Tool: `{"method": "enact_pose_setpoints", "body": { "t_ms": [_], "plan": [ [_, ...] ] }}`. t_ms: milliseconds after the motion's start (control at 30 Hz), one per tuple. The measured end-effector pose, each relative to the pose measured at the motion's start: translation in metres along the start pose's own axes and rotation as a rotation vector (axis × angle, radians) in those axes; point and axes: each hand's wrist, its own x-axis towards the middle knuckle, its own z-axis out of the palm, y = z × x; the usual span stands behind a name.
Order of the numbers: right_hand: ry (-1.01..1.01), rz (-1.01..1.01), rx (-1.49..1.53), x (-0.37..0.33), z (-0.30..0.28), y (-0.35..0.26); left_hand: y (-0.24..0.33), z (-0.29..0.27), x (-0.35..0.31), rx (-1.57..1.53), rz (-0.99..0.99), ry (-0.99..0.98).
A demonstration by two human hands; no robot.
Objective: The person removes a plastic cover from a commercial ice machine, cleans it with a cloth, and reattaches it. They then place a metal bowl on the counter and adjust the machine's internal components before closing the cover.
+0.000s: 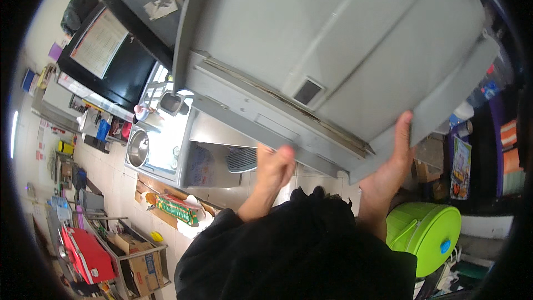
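A large grey plastic panel [355,39] with raised rims fills the upper middle of the view, tilted in front of me. Along its near edge runs a ledge with a seam, and a small dark rectangular slot sits close by. My left hand [271,171] is closed on the near edge, thumb up, its fingertips partly out of sight. At the near right corner my right hand [391,169] grips the rim, with the thumb over the inner face and the fingers hidden beneath. Both forearms come from black sleeves.
A metal counter [161,150] with a round steel bowl [137,149] stands left of the panel. A lime-green lidded bucket [425,236] is close at my right. Farther left are a red cooler box [88,254] and a cardboard box [145,271] on a rack.
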Motion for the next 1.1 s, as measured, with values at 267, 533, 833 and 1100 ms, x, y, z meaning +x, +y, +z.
{"method": "enact_pose_setpoints", "body": {
  "t_ms": [267, 533, 833, 1100],
  "plan": [
    [-0.004, -0.02, -0.036, -0.002, -0.011, -0.003, 0.035, -0.004, 0.014, -0.068, 0.131, 0.062],
    [-0.021, 0.055, -0.216, 0.007, -0.033, 0.005, 0.039, 0.021, 0.012, -0.004, 0.326, 0.163],
    [-0.945, -0.659, -0.812, -0.007, -0.001, -0.01, 0.029, 0.024, 0.008, 0.075, 0.263, 0.331],
    [-1.087, -0.571, -0.733, -0.008, 0.048, 0.022, 0.025, 0.033, -0.009, 0.124, 0.221, 0.248]
  ]
}}
